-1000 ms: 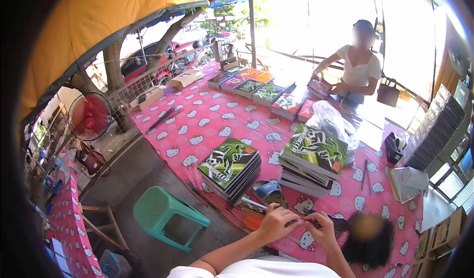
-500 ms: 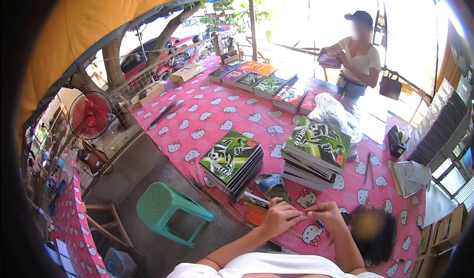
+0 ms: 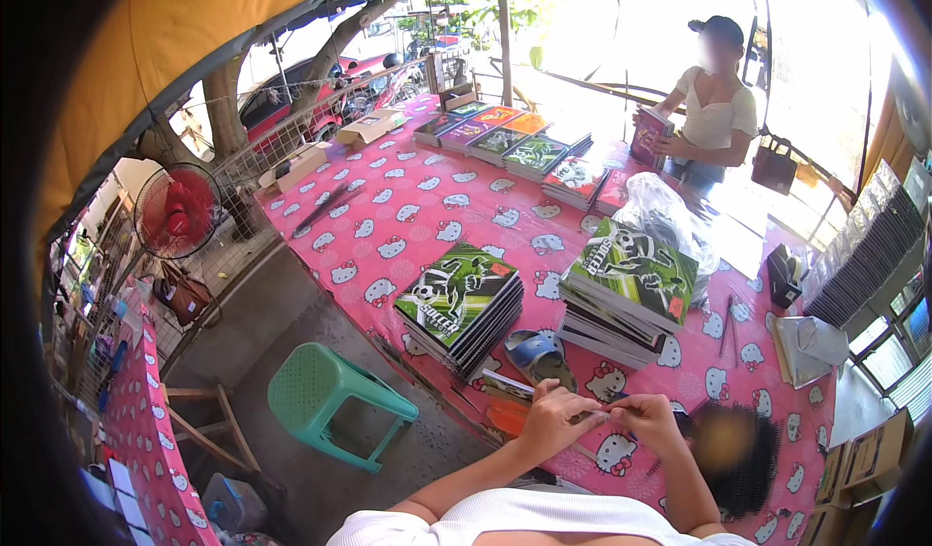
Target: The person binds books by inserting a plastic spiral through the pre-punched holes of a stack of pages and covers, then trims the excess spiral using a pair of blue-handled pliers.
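Observation:
My left hand (image 3: pixel 560 422) and my right hand (image 3: pixel 645 418) meet over the near edge of the table, fingertips pinched together. Between them is something small and pale that I cannot make out. A thin dark blue item shows beside my right fingers, its kind unclear. Just beyond my left hand lies a blue and grey rounded object (image 3: pixel 540 360). A flat orange object (image 3: pixel 507 416) is left of that hand. Two stacks of green soccer-cover notebooks, a left stack (image 3: pixel 456 296) and a right stack (image 3: pixel 633 272), stand farther in. A dark bristly pile (image 3: pixel 762 459) is right of my right forearm.
A pink patterned cloth (image 3: pixel 388 211) covers the table. Colourful notebooks (image 3: pixel 532 156) line its far side, near a clear plastic bag (image 3: pixel 670 218). A green stool (image 3: pixel 325 396) stands at left, a fan (image 3: pixel 178 211) behind it. Across the table a person (image 3: pixel 714 109) holds books.
The person across the table has lowered the books and tipped them upright. My hands stay pinched together in nearly the same place. The whole view has shifted slightly.

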A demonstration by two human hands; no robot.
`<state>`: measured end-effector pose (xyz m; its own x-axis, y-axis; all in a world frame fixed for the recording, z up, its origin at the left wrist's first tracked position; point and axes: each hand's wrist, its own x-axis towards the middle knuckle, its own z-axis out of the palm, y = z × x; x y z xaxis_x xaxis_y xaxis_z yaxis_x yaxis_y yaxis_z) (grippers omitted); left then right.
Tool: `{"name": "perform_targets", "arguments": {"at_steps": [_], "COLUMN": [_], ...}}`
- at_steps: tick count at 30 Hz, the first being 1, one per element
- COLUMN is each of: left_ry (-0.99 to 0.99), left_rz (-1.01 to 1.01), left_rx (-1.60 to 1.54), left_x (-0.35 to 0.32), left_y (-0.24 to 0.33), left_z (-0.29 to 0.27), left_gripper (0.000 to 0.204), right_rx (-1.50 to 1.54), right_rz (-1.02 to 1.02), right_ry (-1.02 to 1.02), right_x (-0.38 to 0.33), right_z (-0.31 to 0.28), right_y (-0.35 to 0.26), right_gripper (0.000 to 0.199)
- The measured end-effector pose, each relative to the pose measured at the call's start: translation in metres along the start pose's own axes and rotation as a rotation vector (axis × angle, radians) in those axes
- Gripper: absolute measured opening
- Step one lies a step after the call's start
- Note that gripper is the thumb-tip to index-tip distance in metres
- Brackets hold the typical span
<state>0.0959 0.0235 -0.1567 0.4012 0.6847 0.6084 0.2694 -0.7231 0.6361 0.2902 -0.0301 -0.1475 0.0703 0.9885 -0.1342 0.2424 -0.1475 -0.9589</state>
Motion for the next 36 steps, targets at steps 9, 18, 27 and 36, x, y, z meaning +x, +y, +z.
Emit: {"name": "perform_targets", "arguments": {"at_steps": [9, 18, 27, 36], "left_ry": [-0.015, -0.031, -0.051, -0.041], "left_rz": [0.002, -0.016, 0.023, 0.040], "left_rx": [-0.037, -0.011, 0.222, 0.175], "left_x": [0.002, -0.001, 0.008, -0.006], "left_y": [-0.002, 0.000, -0.003, -0.016], "left_z": [-0.002, -0.003, -0.012, -0.005], "left_gripper": [0.014, 0.013, 0.022, 0.021], "right_rx": [-0.414, -0.132, -0.491, -0.532], "right_rz": [-0.304, -0.088, -0.452, -0.384], "right_ry": [-0.031, -0.071, 0.167, 0.175], "right_x": [-0.008, -0.007, -0.006, -0.012], "right_z": [0.002, 0.001, 0.015, 0.019], "right_y": [-0.024, -0.018, -0.016, -0.018], "right_gripper": [0.015, 0.011, 0.021, 0.016]}}
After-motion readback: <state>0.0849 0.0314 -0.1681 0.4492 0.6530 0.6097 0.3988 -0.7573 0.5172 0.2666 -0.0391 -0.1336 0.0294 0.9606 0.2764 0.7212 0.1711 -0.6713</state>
